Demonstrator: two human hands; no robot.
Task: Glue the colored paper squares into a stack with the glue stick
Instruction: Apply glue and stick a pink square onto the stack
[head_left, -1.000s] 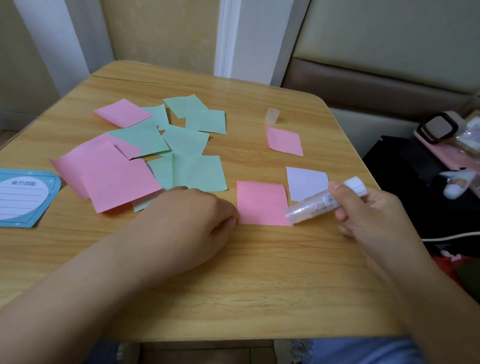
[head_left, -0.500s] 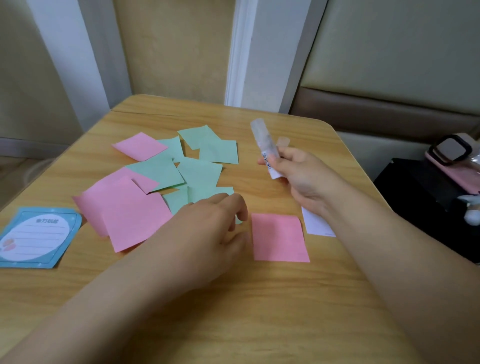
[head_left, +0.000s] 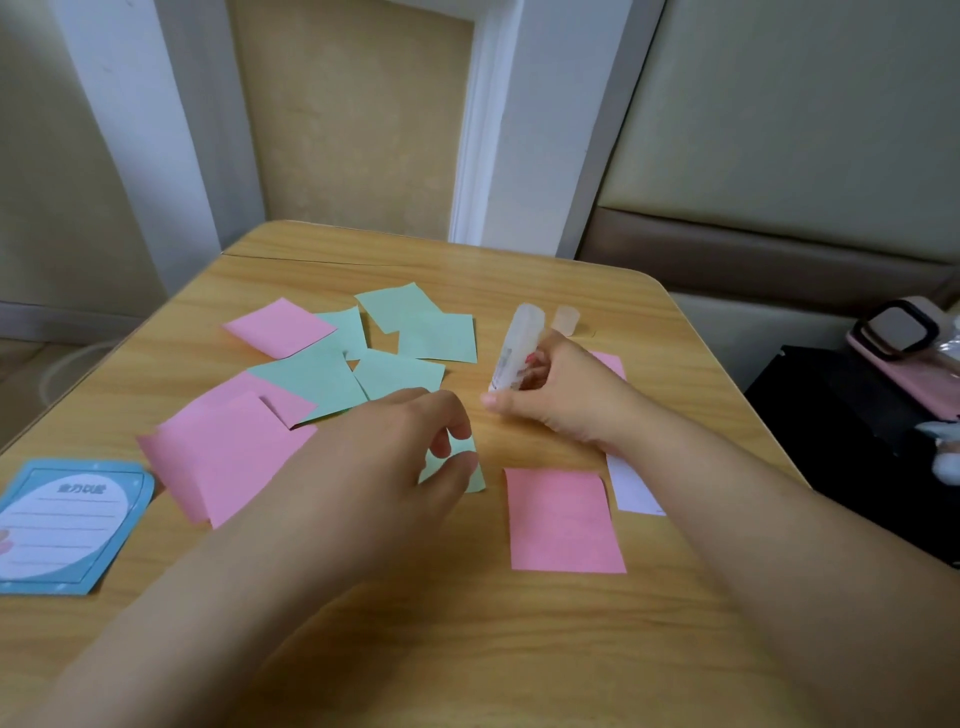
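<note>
Glue stick of clear plastic (head_left: 519, 345) clamped in right-hand fingers (head_left: 532, 364); left fingers (head_left: 452, 467) pinch mint-green paper square (head_left: 467, 470) — lift it cleanly onto the pink square (head_left: 563, 519).

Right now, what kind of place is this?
Probably a home or small room set up for crafts: a wooden table strewn with paper squares, a padded bench or sofa behind, panelled walls.

Wooden table (head_left: 519, 649), padded beige bench (head_left: 779, 156) behind
</note>
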